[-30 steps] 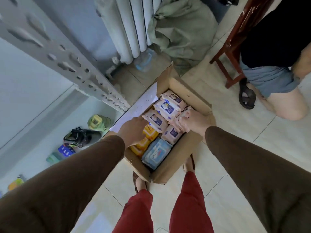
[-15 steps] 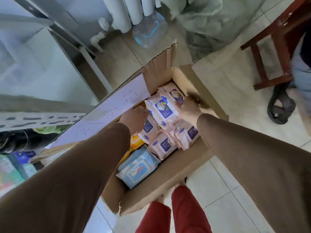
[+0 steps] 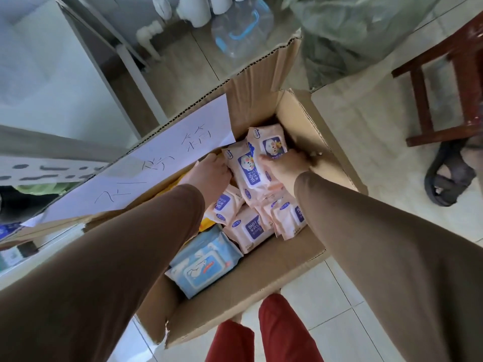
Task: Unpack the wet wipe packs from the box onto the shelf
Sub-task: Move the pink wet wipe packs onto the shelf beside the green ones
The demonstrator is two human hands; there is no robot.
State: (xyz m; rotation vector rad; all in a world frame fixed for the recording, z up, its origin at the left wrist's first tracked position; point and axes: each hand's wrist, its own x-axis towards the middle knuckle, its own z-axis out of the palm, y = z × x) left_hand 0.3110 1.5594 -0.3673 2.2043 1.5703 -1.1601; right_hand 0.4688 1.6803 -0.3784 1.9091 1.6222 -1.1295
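Right now both my hands are down inside the cardboard box (image 3: 261, 278), closing from either side on a pink wet wipe pack (image 3: 248, 171) with a purple "BABY WIPES" label. My left hand (image 3: 211, 173) curls against the pack's left edge, fingers tucked in beside it; my right hand (image 3: 285, 168) wraps over its right side, with the fingers also lying across the lower edge of a second pink pack (image 3: 269, 143) just behind — whether that one is truly gripped too, I cannot tell. Both packs sit at the far end of the box, tilted up out of the pile.

Below my wrists more pink packs (image 3: 251, 226) lie jumbled in the middle of the box. Nearer to me a blue pack (image 3: 206, 259) lies flat, and something yellow (image 3: 203, 223) shows under my left sleeve.

A white sheet with handwriting (image 3: 156, 168) lies on the box's left flap. Beyond that is the grey shelf frame (image 3: 47, 171). On the tiled floor to the right — a wooden chair (image 3: 449, 74) and a dark sandal (image 3: 449, 176).
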